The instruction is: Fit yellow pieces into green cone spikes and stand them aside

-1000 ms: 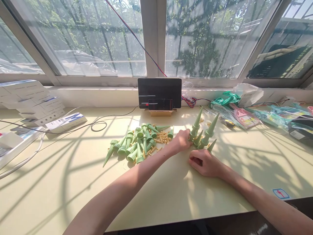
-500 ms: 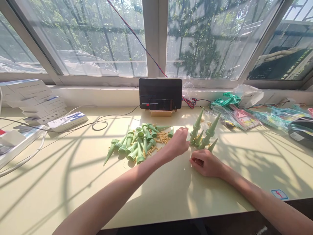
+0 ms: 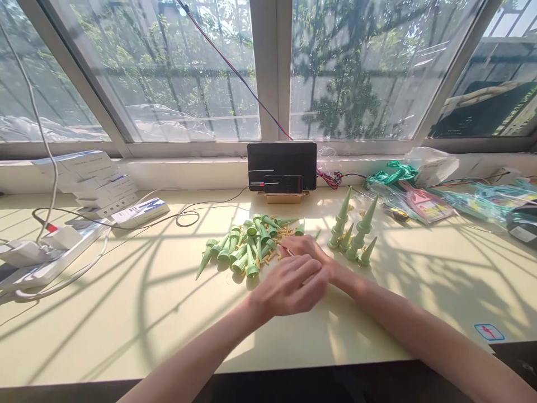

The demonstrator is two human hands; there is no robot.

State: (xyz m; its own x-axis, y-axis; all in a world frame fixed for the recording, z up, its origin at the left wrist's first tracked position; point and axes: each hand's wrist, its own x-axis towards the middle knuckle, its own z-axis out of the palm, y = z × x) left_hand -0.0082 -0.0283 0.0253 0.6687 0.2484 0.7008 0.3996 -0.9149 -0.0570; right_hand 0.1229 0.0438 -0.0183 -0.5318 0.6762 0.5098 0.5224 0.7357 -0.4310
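Observation:
A heap of green plastic spikes with ribbed caps lies mid-table, mixed with small yellow T-shaped pieces. My right hand reaches over the heap's right edge, fingers curled down by the yellow pieces; its fingertips are partly hidden. In front of it, my left hand is closed, palm down, overlapping it in view; whatever it may hold is hidden. To the right, several green spikes stand point up: two tall stacked ones and short ones such as the front spike.
A black tablet with a phone before it leans at the back on a small stand. White boxes and a power strip sit left. Plastic-bagged items lie right. Cables cross the left side.
My left hand has come back from the standing spikes, down and left. The right hand has moved left to the heap. A front short spike now shows fully. The view has shifted slightly.

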